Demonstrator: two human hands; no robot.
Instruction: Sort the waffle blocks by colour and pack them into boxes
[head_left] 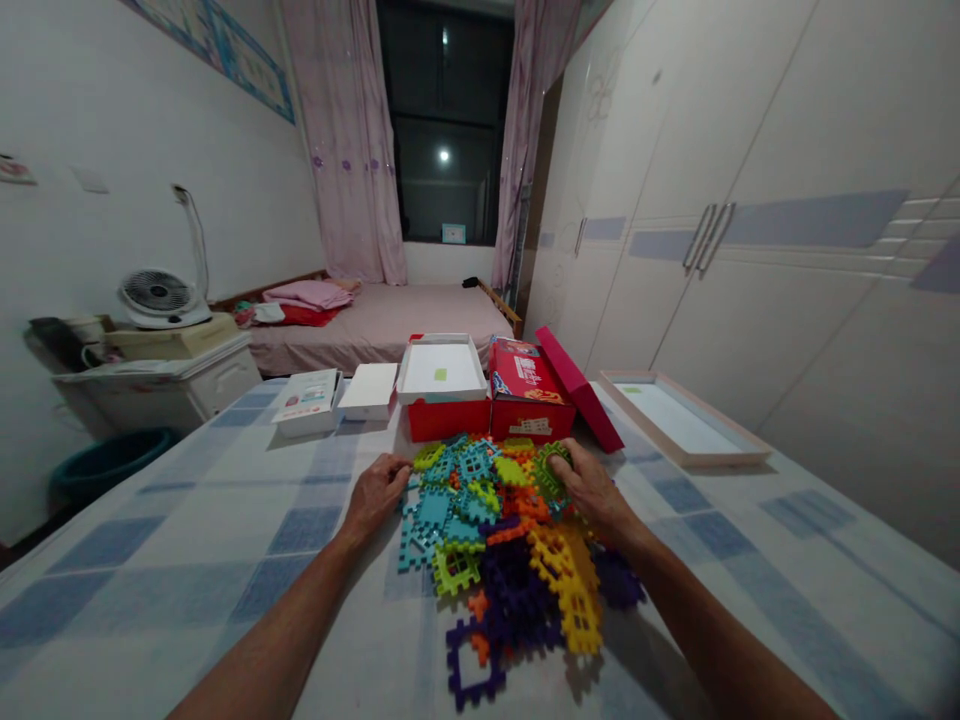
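A heap of plastic interlocking building pieces point(450, 510) lies on the checked cloth, in blue, lime green, orange, purple and yellow. My right hand point(589, 485) is at the heap's far right side, its thumb and fingers closed on a green building piece point(551, 472). At the heap's left edge rests my left hand point(381, 490), fingers curled together beside the blue pieces; whether something is between them is hidden. Nearest me lie a purple square frame piece point(474, 665) and yellow pieces point(574, 590).
Behind the heap stand a red box point(529, 385), a leaning red lid point(581, 390) and a white tray point(442, 370) on a red base. Two white boxes point(306, 400) sit to the left. A shallow pale tray point(686, 420) lies right, near the wardrobe point(750, 330).
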